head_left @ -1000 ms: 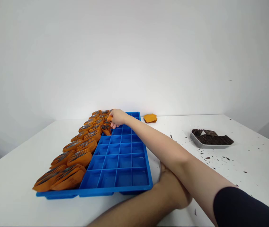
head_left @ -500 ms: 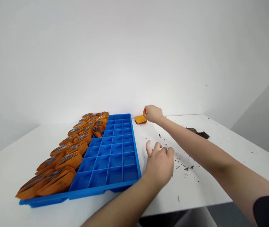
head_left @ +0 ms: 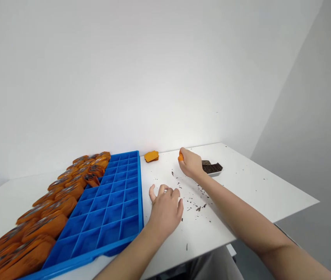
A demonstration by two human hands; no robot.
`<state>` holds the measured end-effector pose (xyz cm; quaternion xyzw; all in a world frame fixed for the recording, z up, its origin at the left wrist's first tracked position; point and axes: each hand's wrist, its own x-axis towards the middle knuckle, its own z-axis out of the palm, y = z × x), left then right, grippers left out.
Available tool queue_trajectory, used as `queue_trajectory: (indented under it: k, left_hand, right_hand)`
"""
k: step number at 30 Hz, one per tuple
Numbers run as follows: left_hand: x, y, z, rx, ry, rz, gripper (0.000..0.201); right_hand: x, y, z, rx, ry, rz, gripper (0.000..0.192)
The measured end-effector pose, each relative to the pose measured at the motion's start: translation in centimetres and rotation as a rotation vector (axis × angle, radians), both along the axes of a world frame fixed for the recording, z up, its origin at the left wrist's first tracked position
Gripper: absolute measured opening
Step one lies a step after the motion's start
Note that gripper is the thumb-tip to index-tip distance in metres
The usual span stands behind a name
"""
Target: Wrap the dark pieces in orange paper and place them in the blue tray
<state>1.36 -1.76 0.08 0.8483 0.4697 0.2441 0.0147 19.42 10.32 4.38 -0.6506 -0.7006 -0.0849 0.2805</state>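
Note:
My right hand [head_left: 191, 163] is closed on a small orange packet [head_left: 180, 156], held above the table; most of the packet is hidden in the fingers. Low over the near table, my left hand [head_left: 166, 212] has its fingers apart and loosely bent, with nothing visible in them. It is beside the right rim of a blue compartment tray [head_left: 140, 190]. Past my right wrist lies a white tray [head_left: 215, 174] of dark brown strips [head_left: 212, 168]. A flat stack of orange packets [head_left: 151, 156] rests near the wall, left of my right hand.
Many filled orange packets [head_left: 47, 225] stand in overlapping rows on the left side of the blue tray, whose visible right compartments hold nothing. Dark crumbs [head_left: 199, 208] are scattered over the white table [head_left: 255, 190]. A white wall [head_left: 165, 77] rises behind.
My right hand has moved from the orange stack toward the dark strips, carrying a packet. The view has turned right, showing more of the strips. My left hand stays beside the blue tray.

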Motion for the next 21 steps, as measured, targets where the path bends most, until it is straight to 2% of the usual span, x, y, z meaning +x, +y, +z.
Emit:
queue_trajectory:
  k: [6,10,21]
  left_hand:
    - [0.3,0.1,-0.7,-0.011,-0.015,0.072,0.014]
    - [0.7,0.0,-1.2,-0.005,-0.015,0.057,0.019]
    - [1.2,-0.2,-1.7,-0.049,-0.047,0.037,0.015]
  right_hand:
    - [1.7,0.4,-0.8,0.042,0.123,0.000,0.022]
    - [2.5,0.6,-1.1,0.085,0.219,-0.009,0.023]
    - [3.5,0.1,0.4,0.198,0.394,-0.077,0.023]
